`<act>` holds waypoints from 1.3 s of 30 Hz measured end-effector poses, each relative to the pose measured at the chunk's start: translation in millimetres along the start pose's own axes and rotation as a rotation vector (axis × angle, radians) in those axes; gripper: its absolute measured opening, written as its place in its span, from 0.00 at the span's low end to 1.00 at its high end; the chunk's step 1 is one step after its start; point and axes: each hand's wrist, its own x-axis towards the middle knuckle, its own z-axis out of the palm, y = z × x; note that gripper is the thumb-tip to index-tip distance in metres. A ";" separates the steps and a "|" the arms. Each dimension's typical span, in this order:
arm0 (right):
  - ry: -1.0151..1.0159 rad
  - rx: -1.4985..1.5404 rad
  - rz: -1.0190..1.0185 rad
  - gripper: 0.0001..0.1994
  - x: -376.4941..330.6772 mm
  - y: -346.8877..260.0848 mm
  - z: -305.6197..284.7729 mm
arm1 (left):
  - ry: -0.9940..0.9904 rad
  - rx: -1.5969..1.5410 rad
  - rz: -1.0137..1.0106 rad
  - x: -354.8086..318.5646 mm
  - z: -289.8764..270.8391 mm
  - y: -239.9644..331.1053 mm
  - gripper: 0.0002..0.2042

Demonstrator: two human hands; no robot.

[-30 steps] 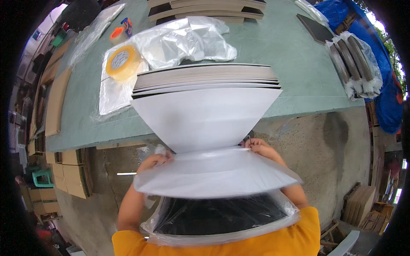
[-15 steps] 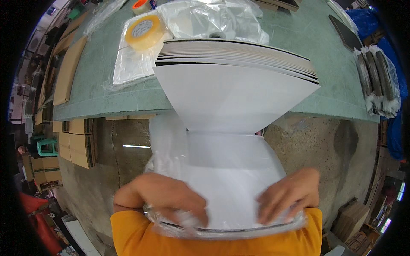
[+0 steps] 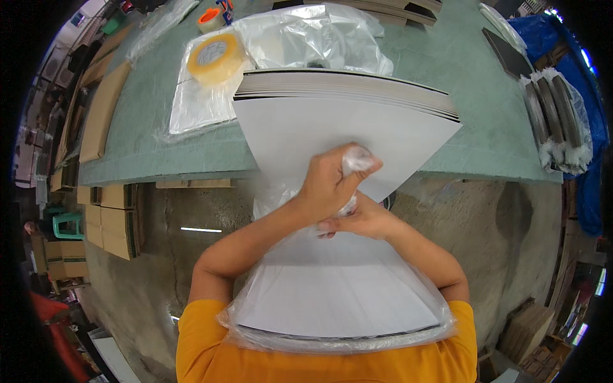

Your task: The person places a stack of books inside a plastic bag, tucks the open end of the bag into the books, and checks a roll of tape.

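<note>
A white board [image 3: 338, 290] in a clear plastic bag [image 3: 357, 346] lies against my front, its near edge at my chest. Over its far end my hands are close together on bunched clear plastic. My left hand [image 3: 332, 179] is closed in a fist, with crumpled film poking out at the top. Just below and to the right, my right hand [image 3: 364, 220] grips the gathered film too, thumb pointing left. Behind them a stack of white boards [image 3: 357, 124] leans over the table's front edge. My hands cover its lower middle.
On the green table [image 3: 140, 150] are a roll of clear tape [image 3: 214, 59], flat plastic bags [image 3: 198, 105] and a crumpled sheet of film [image 3: 313, 38]. Wrapped dark panels [image 3: 554, 118] lie at the right edge. Cardboard boxes [image 3: 115, 220] stand on the floor at left.
Both hands have moved forward from the near corners of the bagged board to its far end. They have gathered the clear plastic there into a bunch.
</note>
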 end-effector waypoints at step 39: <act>0.615 -0.204 -0.389 0.06 -73.6 -46.6 -9.1 | -0.315 0.545 -0.102 -20.9 -32.2 39.8 0.12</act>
